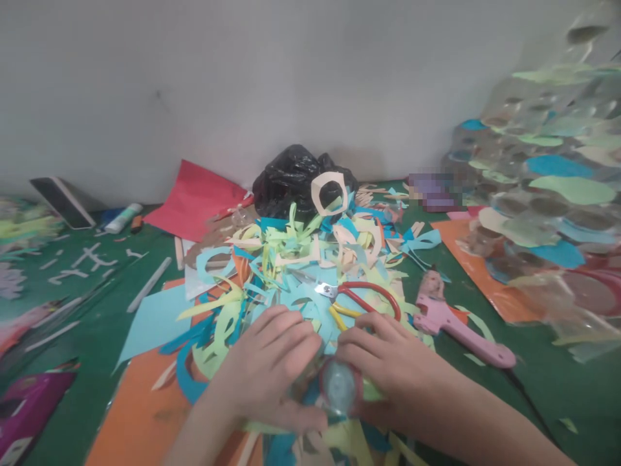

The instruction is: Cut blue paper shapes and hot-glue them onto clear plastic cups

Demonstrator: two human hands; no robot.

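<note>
My left hand [276,366] rests over the heap of cut paper scraps [301,249], fingers stretched forward and thumb held apart. Beside it, my right hand [381,362] curves around a small clear round plastic piece [341,386] with a reddish rim, maybe a bottle part. My left thumb lies close to this piece; whether it touches is unclear. Just beyond my fingers, scissors [366,296] with red and yellow handles lie on the scraps. A pink hot glue gun [460,333] lies to the right of my right hand.
Orange sheets [130,404] lie under the scraps on the green table [533,388]. A black plastic bag [294,181] stands by the wall. On the right rises a stack of clear plastic pieces with paper shapes [548,207]. A red sheet [194,200] and glue stick [123,218] lie back left.
</note>
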